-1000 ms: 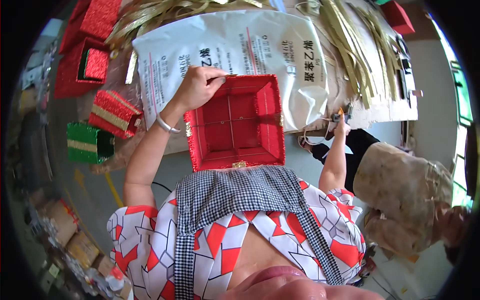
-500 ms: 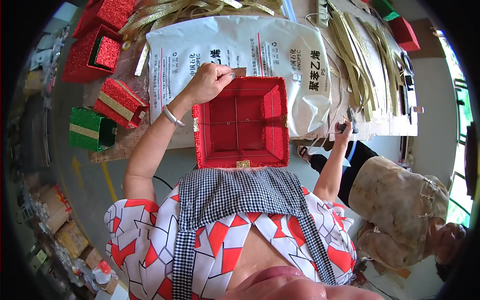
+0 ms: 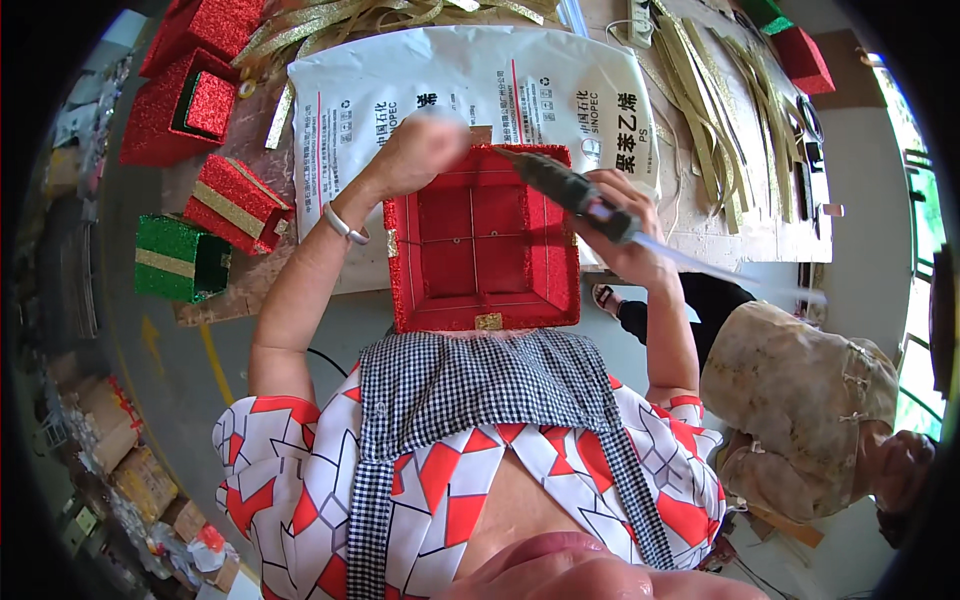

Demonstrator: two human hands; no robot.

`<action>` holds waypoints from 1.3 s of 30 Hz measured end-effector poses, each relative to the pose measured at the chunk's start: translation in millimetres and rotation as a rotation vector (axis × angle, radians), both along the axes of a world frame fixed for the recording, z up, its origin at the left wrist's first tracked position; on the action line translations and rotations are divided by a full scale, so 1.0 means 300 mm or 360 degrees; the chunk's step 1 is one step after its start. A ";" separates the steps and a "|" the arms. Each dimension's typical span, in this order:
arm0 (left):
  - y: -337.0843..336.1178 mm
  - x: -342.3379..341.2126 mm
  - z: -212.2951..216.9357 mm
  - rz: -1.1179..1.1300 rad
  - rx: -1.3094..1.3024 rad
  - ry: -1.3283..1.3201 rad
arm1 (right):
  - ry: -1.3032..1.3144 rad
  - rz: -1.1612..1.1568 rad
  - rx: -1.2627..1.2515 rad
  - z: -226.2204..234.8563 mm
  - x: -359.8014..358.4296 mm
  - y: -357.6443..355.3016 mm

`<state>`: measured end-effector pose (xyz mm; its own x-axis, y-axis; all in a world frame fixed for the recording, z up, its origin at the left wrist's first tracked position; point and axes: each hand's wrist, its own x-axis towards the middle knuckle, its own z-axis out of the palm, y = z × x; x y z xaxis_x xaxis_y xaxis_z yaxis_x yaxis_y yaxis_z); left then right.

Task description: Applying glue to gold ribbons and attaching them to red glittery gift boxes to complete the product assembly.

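Note:
A red glitter box (image 3: 484, 322), with thin wires across its red inside, stands open side up against my checked apron. Small gold patches sit on its rim. My right hand (image 3: 625, 225) grips a dark glue gun (image 3: 565, 190) with a pale glue stick out of its back. The gun's nozzle points left at the box's far rim, beside a short brownish strip (image 3: 481, 134) that sticks up there. My left hand (image 3: 420, 155) is curled closed at the far left corner, left of the strip. Its fingertips are blurred, so what they pinch is hidden.
A white printed plastic sack (image 3: 340, 80) covers the table's middle. Gold glitter strips (image 3: 700, 110) lie to the right, more at the back. Red boxes (image 3: 160, 120) and a green box (image 3: 180, 258) stand left. Another person (image 3: 800, 390) is at the right.
My right hand has come up and inward from the table's right edge, bringing the glue gun to the box's far rim. My left hand stays near the far left corner.

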<state>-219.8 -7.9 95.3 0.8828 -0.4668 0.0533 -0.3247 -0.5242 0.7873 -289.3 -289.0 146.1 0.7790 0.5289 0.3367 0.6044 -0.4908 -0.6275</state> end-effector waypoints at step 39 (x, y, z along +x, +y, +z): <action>-0.011 0.034 -0.035 0.0027 -0.0098 -0.0032 | -0.0197 -0.0096 -0.0489 -0.029 0.077 0.039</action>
